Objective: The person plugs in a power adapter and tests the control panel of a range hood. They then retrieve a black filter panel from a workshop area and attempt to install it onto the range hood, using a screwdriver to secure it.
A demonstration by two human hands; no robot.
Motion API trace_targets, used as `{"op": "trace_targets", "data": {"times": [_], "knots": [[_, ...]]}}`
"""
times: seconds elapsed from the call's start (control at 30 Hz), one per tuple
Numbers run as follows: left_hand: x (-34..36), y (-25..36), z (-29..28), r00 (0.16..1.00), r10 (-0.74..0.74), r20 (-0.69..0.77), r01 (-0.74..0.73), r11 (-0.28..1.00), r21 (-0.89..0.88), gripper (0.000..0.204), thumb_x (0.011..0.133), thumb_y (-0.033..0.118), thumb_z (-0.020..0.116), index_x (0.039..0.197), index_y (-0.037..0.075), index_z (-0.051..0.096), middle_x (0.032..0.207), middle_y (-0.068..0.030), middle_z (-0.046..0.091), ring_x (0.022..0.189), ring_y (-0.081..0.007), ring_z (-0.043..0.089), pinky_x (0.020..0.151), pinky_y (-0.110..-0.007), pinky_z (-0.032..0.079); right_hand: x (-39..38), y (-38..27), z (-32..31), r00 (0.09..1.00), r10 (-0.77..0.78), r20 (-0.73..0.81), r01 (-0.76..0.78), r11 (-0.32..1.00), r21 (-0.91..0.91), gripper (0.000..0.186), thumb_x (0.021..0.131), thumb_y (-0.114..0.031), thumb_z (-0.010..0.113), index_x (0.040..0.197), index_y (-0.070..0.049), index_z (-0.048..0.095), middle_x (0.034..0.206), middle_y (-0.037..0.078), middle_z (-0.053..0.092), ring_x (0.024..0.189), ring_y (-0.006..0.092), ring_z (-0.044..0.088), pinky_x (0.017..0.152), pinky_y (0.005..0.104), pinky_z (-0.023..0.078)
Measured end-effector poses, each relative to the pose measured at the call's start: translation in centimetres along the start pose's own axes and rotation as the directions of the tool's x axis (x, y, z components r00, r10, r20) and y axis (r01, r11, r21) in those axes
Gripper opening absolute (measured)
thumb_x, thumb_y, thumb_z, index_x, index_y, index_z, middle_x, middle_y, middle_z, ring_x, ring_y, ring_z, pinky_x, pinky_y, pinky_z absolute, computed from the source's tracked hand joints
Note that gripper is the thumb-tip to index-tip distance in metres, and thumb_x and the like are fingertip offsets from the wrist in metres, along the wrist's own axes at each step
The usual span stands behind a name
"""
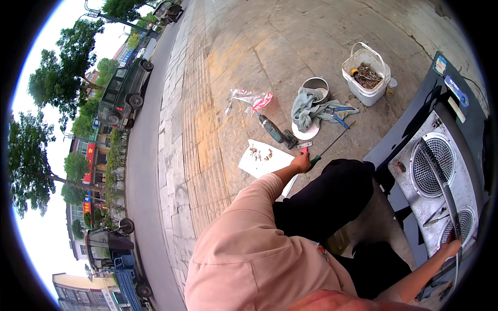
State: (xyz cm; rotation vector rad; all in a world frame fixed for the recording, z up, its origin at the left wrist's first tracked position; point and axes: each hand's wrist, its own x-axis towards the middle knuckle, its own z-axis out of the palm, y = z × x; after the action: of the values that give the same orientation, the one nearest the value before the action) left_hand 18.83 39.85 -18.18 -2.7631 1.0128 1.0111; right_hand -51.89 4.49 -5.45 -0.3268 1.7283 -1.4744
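Observation:
My left hand (300,162) reaches down to the pavement and closes on the green handle of a long screwdriver (315,159), whose thin shaft points away toward the cloth. Beside it lies a white sheet of paper (263,160) with several small rusty screws on it. My right hand (450,249) is at the lower right, gripping the end of a curved grey hose (441,179). The hose runs across the back panel of a grey appliance (415,189) with two round grilles. My black trouser leg (332,194) lies between the two hands.
A cordless drill (275,131) lies beyond the paper, with a grey-green cloth (310,107), a metal bowl (316,84) and a crumpled plastic bag (251,98) behind it. A white bucket (366,78) of scrap stands further back. Parked vehicles (123,92) line the street on the left.

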Motion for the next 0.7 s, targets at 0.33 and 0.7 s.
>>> {"op": "trace_targets", "data": {"times": [0.33, 0.7], "knots": [[9.1, 38.4, -17.8, 0.448, 0.764, -0.463, -0.840, 0.538, 0.075, 0.034, 0.085, 0.016, 0.066, 0.117, 0.006, 0.062, 0.106, -0.0140, 0.067, 0.093, -0.0287, 0.067, 0.080, -0.039, 0.053, -3.3, -0.4, 2.1, 0.989, -0.116, -0.089, 0.128, 0.981, 0.146, 0.023, 0.086, -0.011, 0.060, 0.104, 0.003, 0.058, 0.100, 0.014, 0.064, 0.086, 0.0270, 0.067, 0.075, 0.0411, 0.060], [11.1, 61.3, -4.8, 0.328, 0.923, -0.199, -0.861, 0.379, 0.340, 0.045, 0.080, 0.016, 0.066, 0.123, 0.006, 0.057, 0.113, -0.0204, 0.062, 0.102, -0.0365, 0.062, 0.089, -0.042, 0.050, -8.8, -2.5, 3.4, 0.967, -0.060, -0.248, 0.092, 0.988, 0.120, 0.018, 0.087, -0.012, 0.061, 0.100, -0.001, 0.060, 0.093, 0.008, 0.064, 0.080, 0.0178, 0.065, 0.070, 0.0312, 0.056]]}}
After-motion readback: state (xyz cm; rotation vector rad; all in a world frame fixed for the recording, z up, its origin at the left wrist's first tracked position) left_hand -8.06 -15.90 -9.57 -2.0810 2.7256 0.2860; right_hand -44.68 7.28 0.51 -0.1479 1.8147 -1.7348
